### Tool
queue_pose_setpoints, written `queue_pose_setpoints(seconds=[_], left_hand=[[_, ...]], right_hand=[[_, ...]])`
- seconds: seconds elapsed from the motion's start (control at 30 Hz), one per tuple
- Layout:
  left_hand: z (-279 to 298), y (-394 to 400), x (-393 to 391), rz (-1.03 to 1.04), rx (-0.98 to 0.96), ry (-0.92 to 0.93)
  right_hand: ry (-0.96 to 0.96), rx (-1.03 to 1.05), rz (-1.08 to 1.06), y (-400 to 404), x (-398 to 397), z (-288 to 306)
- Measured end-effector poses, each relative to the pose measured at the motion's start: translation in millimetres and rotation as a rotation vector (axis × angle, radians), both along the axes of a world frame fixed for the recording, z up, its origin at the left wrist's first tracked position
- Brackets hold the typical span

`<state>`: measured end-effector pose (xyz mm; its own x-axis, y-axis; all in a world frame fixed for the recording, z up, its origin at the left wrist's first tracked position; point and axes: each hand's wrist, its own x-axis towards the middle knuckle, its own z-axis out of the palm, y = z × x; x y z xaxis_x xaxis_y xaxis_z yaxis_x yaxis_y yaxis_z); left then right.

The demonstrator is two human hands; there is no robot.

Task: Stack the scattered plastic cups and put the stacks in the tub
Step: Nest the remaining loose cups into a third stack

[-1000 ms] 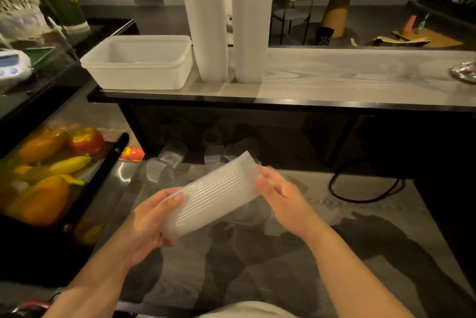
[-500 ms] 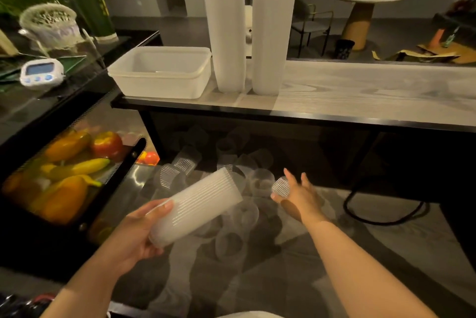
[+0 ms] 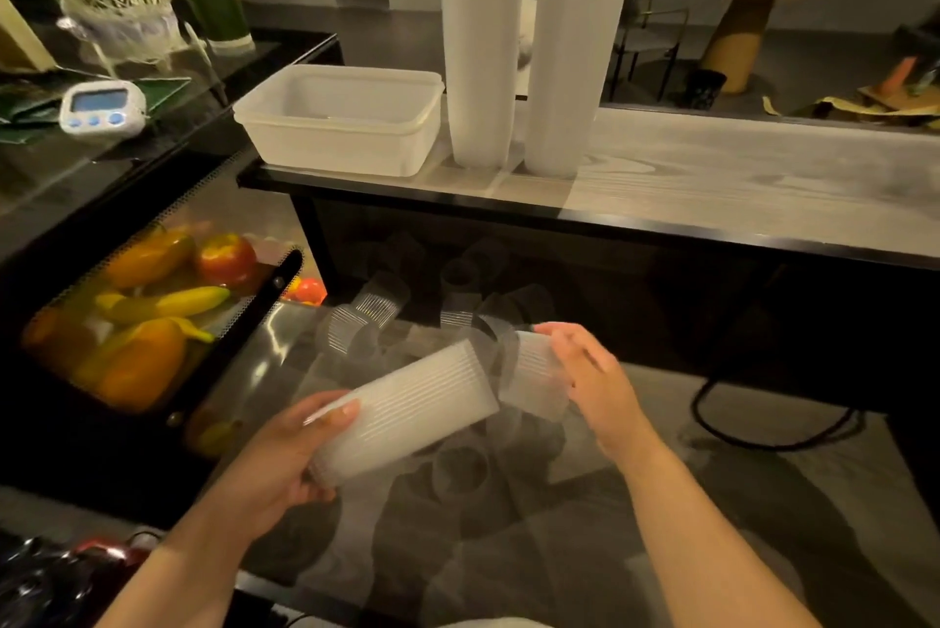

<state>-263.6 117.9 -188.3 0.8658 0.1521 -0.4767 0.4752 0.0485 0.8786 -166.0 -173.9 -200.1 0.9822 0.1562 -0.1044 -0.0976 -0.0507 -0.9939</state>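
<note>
Your left hand [image 3: 274, 462] grips the closed near end of the short stack of ribbed translucent plastic cups [image 3: 407, 411], fingers curled round it, stack lying tilted with its open mouth pointing far-right. Your right hand [image 3: 592, 383] holds a single ribbed clear plastic cup [image 3: 534, 373] by its side, fingers wrapped loosely, base aimed at the stack's mouth. The two are just touching or about to; can't tell which.

Step in hand, as I read it: nesting one more cup, still in the stacking phase. Next move calls for lining the cup's axis up with the stack, then pushing it straight in.

More loose clear cups [image 3: 376, 307] lie scattered on the glass surface [image 3: 508, 551] beyond and under your hands, so plenty left to collect. The white rectangular plastic tub [image 3: 338, 121] sits on the far wooden surface [image 3: 737, 190], left end, with no cup stacks visible inside. Two tall white cup stacks [image 3: 524, 42] stand just right of it, not yet in.
</note>
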Motion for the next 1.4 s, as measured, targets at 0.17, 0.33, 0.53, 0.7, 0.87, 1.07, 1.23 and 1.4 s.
queue_pose_setpoints(seconds=[0.17, 0.33, 0.53, 0.7, 0.87, 1.07, 1.23, 1.4], left_hand=[[6, -7, 4, -0.071, 0.017, -0.048], [4, -15, 8, -0.036, 0.049, -0.029], [-3, 7, 9, 0.116, 0.006, -0.016], [-14, 32, 0, 0.227, 0.024, 0.024], [-21, 31, -8, 0.223, 0.020, 0.064], [-16, 38, -11, 0.181, 0.035, 0.062], [-14, 31, -8, 0.142, 0.009, 0.055], [-11, 26, -3, 0.092, 0.010, 0.013]], right_hand=[[-0.047, -0.204, 0.231, 19, 0, 11], [0.003, -0.081, 0.326, 56, -6, 14], [0.108, -0.093, 0.093, 56, 13, -20], [0.192, -1.091, 0.128, 44, -1, -66], [0.266, -0.802, -0.162, 38, -3, -91], [0.229, -0.446, -0.265, 27, 17, -61], [0.270, -0.062, -0.167, 25, 20, -19], [0.275, 0.067, -0.069, 31, 9, 2]])
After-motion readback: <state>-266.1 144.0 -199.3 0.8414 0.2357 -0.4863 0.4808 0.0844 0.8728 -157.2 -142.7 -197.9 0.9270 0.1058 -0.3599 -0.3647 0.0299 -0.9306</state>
